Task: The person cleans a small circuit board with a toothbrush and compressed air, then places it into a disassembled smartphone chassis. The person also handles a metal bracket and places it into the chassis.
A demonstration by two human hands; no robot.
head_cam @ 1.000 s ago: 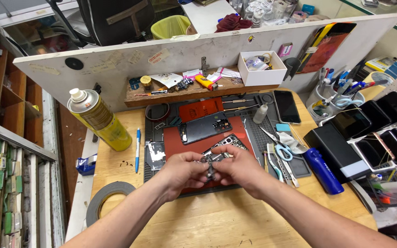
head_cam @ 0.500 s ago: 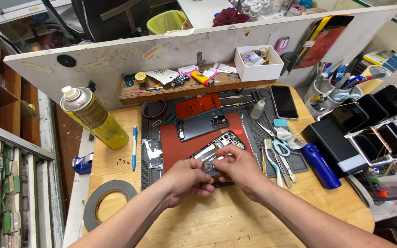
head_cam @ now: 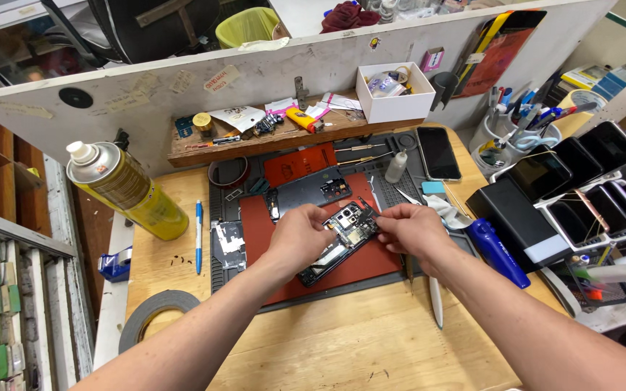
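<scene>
On wooden bench (head_cam: 327, 347) | red mat (head_cam: 269, 224) | both hands' fingers pinch opened phone (head_cam: 342, 239)

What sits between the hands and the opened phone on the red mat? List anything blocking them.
Nothing visible blocks them. The left hand and right hand both already touch the opened phone, which lies tilted on the red mat, with fingers at its upper end.

Opened phone (head_cam: 342, 242): dark, back cover off, circuit board and camera module exposed at upper end. Lies flat, diagonally, lower-left to upper-right, on red mat (head_cam: 269, 224) over the desk. Lower end partly hidden under left hand (head_cam: 300, 235); right hand (head_cam: 409, 228) touches upper end.
</scene>
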